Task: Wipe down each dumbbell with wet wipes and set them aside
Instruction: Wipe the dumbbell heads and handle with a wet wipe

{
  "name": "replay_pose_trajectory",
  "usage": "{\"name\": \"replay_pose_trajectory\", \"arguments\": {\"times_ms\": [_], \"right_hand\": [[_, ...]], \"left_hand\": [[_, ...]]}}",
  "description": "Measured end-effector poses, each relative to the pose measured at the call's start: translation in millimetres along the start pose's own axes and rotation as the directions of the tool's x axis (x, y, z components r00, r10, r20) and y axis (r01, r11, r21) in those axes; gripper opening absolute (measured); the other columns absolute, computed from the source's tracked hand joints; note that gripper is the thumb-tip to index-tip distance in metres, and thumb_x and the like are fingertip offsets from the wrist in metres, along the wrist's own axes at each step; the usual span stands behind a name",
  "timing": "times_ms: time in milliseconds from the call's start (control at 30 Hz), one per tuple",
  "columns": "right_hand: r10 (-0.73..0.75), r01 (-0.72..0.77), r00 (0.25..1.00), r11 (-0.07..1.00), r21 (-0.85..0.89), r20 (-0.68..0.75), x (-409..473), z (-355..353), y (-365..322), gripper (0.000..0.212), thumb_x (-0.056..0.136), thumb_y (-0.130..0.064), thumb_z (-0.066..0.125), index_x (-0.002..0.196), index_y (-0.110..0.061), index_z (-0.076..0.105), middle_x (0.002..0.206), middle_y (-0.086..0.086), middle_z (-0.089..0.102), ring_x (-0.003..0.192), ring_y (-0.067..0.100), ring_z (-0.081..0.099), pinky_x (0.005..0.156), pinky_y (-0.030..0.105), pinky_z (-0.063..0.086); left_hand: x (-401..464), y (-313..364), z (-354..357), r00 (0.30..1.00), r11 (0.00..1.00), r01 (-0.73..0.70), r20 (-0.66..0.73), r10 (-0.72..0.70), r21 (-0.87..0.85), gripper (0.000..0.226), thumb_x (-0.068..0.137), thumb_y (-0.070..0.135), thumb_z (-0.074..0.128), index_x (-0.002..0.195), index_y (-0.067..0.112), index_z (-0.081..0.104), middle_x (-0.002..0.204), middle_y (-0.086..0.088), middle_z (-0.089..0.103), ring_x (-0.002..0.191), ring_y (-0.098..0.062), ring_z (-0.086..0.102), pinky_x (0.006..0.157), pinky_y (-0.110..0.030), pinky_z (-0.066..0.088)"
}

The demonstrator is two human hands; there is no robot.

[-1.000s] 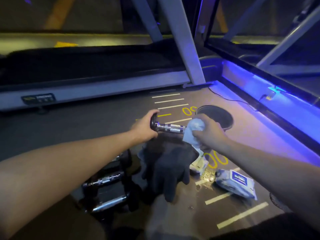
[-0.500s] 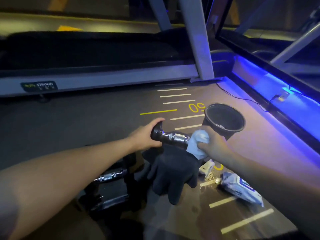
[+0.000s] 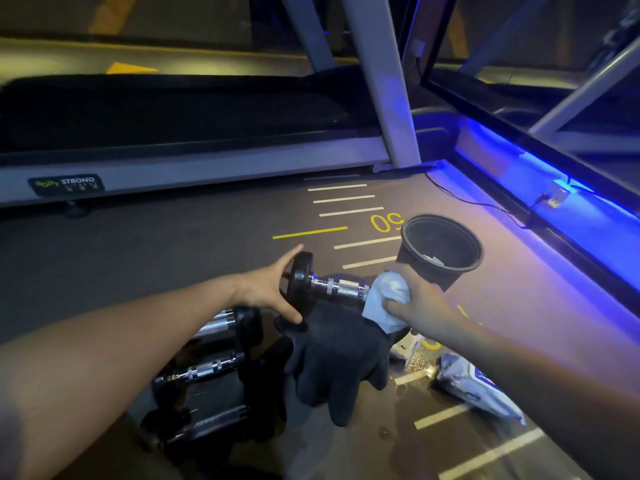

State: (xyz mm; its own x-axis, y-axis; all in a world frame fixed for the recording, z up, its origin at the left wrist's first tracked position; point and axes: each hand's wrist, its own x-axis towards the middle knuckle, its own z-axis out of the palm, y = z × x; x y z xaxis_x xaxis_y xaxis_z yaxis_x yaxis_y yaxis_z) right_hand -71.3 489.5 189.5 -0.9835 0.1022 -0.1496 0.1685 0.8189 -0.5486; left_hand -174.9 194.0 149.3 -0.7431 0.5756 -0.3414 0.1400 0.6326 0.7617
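A small dumbbell [image 3: 332,286] with a chrome knurled handle and black end plates is held level above the floor. My left hand [image 3: 268,289] has its fingers spread straight, with the thumb and fingertips touching the left end plate. My right hand [image 3: 415,301] grips a pale wet wipe [image 3: 386,299] wrapped round the dumbbell's right end. A dark glove [image 3: 341,355] hangs just below the dumbbell. Several more dumbbells [image 3: 204,372] lie stacked on the floor at lower left. The wet-wipe pack [image 3: 474,386] lies on the floor at lower right.
A black bucket [image 3: 441,247] with crumpled wipes inside stands just beyond my right hand. A treadmill base [image 3: 194,168] runs across the back. A blue-lit ledge [image 3: 554,202] with a cable lines the right side. White and yellow lines mark the floor.
My left hand has loosened from gripping the left end plate to spread, straight fingers. The view has shifted, and the bucket now shows more fully.
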Motion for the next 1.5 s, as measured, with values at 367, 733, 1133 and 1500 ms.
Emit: {"name": "replay_pose_trajectory", "arguments": {"times_ms": [367,733,1133,1500], "right_hand": [[0.004,-0.004,1.000,0.999,0.032,0.015,-0.5,-4.2,0.6,0.050,0.085,-0.032,0.064,0.129,-0.044,0.045,0.105,0.004,0.068,0.090,0.026,0.065,0.077,0.042,0.058],[-0.036,0.036,0.999,0.999,0.001,-0.025,-3.6,-2.3,1.0,0.053,0.084,-0.025,0.063,0.130,-0.045,0.046,0.104,0.000,0.067,0.091,0.023,0.062,0.067,0.029,0.047],[-0.053,0.083,0.993,0.950,0.302,-0.105,-5.3,4.5,5.4,0.047,0.082,-0.018,0.068,0.111,-0.053,0.052,0.104,-0.021,0.065,0.101,-0.002,0.060,0.084,0.027,0.052],[-0.114,0.113,0.993,0.993,0.016,0.042,-0.8,-1.6,2.8,0.054,0.085,-0.053,0.064,0.132,-0.047,0.039,0.113,-0.008,0.060,0.102,0.018,0.058,0.073,0.026,0.042]], "left_hand": [[10.6,4.7,3.8,0.998,0.987,-0.060,-0.044,0.054,-0.147,0.138,0.057,0.017,0.099,0.158,0.043,0.009,0.153,0.007,0.032,0.140,-0.010,0.036,0.114,-0.021,0.029],[4.6,8.9,9.1,0.986,0.977,-0.144,-0.111,0.128,-0.155,0.107,0.064,0.004,0.093,0.145,0.035,0.030,0.135,-0.004,0.053,0.119,-0.017,0.060,0.098,-0.019,0.050],[-19.7,55.0,-32.5,0.930,0.946,-0.279,-0.292,0.224,-0.163,0.105,0.057,0.021,0.095,0.134,0.065,0.039,0.126,0.004,0.054,0.108,-0.001,0.062,0.091,-0.013,0.046],[-28.4,52.3,-33.1,0.946,0.958,-0.265,-0.223,0.236,-0.109,0.105,0.061,0.014,0.095,0.140,0.055,0.039,0.122,0.022,0.050,0.111,-0.007,0.057,0.097,-0.023,0.047]]}}
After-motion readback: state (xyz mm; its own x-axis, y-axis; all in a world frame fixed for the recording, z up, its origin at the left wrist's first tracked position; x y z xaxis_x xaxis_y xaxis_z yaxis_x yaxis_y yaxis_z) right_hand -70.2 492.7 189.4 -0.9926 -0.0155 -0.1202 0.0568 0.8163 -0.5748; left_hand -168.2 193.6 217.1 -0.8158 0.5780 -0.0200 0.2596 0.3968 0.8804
